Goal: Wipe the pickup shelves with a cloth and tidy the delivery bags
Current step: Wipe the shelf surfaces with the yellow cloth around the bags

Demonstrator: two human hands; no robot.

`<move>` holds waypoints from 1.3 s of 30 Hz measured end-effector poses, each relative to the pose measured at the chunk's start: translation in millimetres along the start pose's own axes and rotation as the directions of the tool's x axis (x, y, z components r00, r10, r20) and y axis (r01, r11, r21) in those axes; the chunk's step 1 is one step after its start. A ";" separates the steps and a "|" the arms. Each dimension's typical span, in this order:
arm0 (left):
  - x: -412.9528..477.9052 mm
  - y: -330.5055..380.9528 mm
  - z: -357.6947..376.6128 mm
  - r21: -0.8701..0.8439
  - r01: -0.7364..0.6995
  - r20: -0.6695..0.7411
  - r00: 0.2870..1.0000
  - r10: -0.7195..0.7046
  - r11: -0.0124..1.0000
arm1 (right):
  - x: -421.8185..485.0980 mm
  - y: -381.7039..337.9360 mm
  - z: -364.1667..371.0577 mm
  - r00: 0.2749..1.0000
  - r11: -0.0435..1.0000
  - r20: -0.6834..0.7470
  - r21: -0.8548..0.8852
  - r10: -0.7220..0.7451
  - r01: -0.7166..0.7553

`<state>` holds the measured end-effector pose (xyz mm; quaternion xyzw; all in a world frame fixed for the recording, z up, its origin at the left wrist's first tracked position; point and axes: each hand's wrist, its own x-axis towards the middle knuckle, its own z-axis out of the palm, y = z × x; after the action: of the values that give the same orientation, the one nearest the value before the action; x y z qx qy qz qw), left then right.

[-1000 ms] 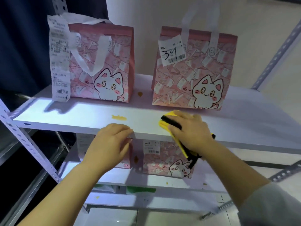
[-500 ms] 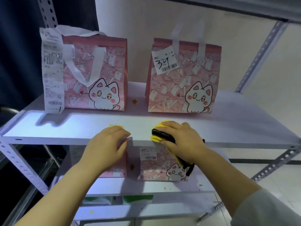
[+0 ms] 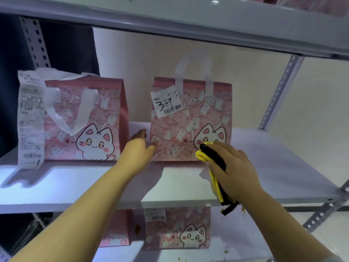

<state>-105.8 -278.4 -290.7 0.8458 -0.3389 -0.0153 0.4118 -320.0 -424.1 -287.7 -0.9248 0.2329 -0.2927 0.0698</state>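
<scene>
Left hand [image 3: 140, 148] spread, straddling bag 34 [image 3: 190, 118] at its 9 o'clock edge, likely to shift it. Right hand [image 3: 233, 167] grips cloth [image 3: 203, 156] at 5 o'clock corner, for wiping shelf [image 3: 75, 186].

Print on long receipt [image 3: 30, 120] of left bag [image 3: 85, 120] too blurred to read, most fingers of left hand [image 3: 138, 148] out of sight beside right bag [image 3: 190, 120], cloth [image 3: 202, 155] mostly under right hand [image 3: 234, 173], lower bag [image 3: 177, 229] top behind shelf [image 3: 75, 186] edge

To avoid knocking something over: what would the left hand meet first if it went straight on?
Probably the left edge of the bag tagged 34, which the left hand seems to touch; depth is unclear.
</scene>
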 end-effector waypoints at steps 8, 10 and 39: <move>15.8 18.8 37.3 -0.132 0.009 -0.050 0.999 -0.016 0.991 | 9.3 39.6 -8.9 0.992 1.000 -0.126 0.002 0.003 -0.003; 18.9 32.1 50.8 -0.157 0.000 -0.020 1.000 -0.003 0.988 | 9.1 52.3 -11.8 0.988 1.000 -0.153 0.011 0.004 -0.003; -8.0 76.4 85.7 -0.121 -0.140 0.012 0.990 0.142 0.983 | 16.9 101.3 -18.2 0.995 0.987 -0.034 0.126 -0.095 0.098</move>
<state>-180.9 -365.4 -295.4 0.7933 -0.4005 -0.0150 0.4584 -357.7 -521.2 -291.1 -0.9244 0.1697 -0.3230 0.1114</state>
